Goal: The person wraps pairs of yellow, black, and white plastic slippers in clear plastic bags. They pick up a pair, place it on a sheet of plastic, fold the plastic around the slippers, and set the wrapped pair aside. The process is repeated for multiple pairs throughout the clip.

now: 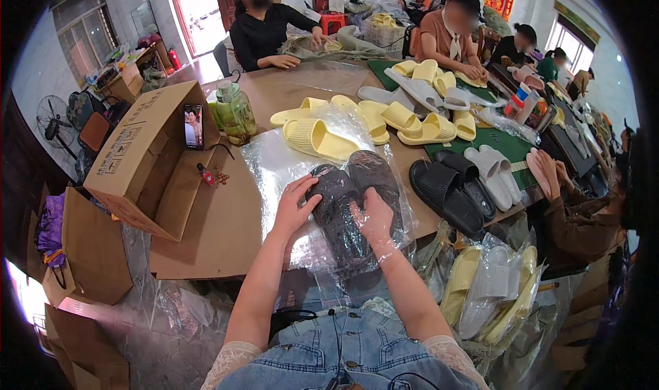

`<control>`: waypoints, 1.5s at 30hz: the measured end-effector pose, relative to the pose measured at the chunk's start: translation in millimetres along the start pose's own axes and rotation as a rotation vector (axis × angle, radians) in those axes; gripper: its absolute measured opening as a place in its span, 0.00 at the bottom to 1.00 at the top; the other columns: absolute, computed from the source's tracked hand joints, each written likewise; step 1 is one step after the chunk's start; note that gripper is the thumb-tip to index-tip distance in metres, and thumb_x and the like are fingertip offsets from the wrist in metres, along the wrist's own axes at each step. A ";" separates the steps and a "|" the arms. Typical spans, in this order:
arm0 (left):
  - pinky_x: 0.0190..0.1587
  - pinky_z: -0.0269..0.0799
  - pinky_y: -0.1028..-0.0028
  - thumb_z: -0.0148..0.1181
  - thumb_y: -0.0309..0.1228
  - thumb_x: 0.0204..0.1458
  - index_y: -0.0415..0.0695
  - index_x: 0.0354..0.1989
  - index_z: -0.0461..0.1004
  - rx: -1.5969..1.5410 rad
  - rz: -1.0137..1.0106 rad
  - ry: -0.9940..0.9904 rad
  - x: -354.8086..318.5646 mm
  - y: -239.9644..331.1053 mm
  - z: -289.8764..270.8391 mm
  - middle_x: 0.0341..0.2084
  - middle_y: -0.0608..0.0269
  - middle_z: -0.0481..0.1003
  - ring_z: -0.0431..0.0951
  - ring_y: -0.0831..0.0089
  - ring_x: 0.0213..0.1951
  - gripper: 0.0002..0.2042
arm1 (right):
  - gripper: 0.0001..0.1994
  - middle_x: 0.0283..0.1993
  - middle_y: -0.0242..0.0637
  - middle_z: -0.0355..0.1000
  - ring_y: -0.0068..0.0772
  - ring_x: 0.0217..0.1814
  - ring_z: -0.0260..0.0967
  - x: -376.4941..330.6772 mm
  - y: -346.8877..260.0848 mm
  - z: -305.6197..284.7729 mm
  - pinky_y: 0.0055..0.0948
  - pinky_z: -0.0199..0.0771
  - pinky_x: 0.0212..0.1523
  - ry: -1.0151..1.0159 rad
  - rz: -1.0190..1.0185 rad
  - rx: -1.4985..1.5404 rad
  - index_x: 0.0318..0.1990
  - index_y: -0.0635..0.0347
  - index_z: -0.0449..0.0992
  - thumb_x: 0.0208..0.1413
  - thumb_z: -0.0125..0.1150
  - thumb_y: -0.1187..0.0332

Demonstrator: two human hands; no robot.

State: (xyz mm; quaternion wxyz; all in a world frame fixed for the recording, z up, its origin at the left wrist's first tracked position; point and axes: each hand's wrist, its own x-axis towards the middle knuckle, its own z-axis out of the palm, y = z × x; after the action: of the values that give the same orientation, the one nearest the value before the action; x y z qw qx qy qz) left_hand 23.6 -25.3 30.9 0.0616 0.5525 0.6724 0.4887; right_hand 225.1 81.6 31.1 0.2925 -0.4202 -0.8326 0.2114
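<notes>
In front of me a pair of black slippers [336, 218] lies side by side inside a clear plastic bag [405, 204]. My left hand [295, 204] is at the left slipper's upper edge, its fingers and thumb closing on the bag there. Shiny film covers part of my right hand [374, 218], which seems to be inside the bag. Its fingers curl against the slippers where the two meet; the fingertips are partly hidden. Just beyond lie loose yellow slippers [319, 139]. A bare black pair [453, 187] and a white pair [493, 177] rest to the right.
A cardboard box [147, 156] on its side holds a propped phone [193, 126]. A green-tinted jar [235, 112] stands beside it. Bagged slippers [487, 287] hang at the table's near right edge. Co-workers sit across and to the right, one holding a pink slipper [535, 174].
</notes>
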 end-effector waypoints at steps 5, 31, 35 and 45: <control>0.64 0.63 0.61 0.65 0.36 0.51 0.47 0.55 0.76 -0.015 0.008 0.015 0.0 1.6 0.5 0.57 0.52 0.72 0.69 0.54 0.60 0.21 | 0.18 0.34 0.44 0.73 0.54 0.37 0.73 0.3 -0.3 0.3 0.49 0.71 0.37 0.016 -0.014 0.003 0.39 0.58 0.66 0.54 0.64 0.55; 0.65 0.61 0.62 0.64 0.34 0.53 0.48 0.57 0.75 0.002 -0.013 -0.015 -0.2 2.3 -1.0 0.60 0.54 0.71 0.68 0.56 0.62 0.21 | 0.19 0.33 0.44 0.72 0.54 0.36 0.73 0.4 0.7 0.0 0.49 0.71 0.36 0.002 -0.002 0.010 0.39 0.58 0.66 0.54 0.64 0.54; 0.65 0.61 0.62 0.64 0.34 0.53 0.48 0.57 0.75 0.006 -0.001 -0.020 0.0 -0.1 -1.3 0.60 0.54 0.71 0.68 0.57 0.62 0.21 | 0.18 0.33 0.44 0.72 0.54 0.36 0.73 0.2 3.2 2.9 0.49 0.70 0.36 0.008 -0.010 0.021 0.39 0.58 0.65 0.54 0.64 0.54; 0.63 0.63 0.61 0.65 0.37 0.52 0.46 0.55 0.76 -0.006 0.012 0.014 -0.1 0.6 -0.1 0.58 0.53 0.73 0.69 0.53 0.60 0.21 | 0.18 0.33 0.44 0.72 0.54 0.36 0.73 1.4 0.0 0.0 0.49 0.70 0.36 -0.009 0.016 0.022 0.38 0.58 0.66 0.53 0.65 0.55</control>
State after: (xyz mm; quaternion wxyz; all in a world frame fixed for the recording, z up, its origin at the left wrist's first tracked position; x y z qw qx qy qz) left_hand 24.0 -25.5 31.3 0.0557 0.5526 0.6681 0.4951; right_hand 224.4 82.7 31.5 0.2915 -0.4226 -0.8282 0.2247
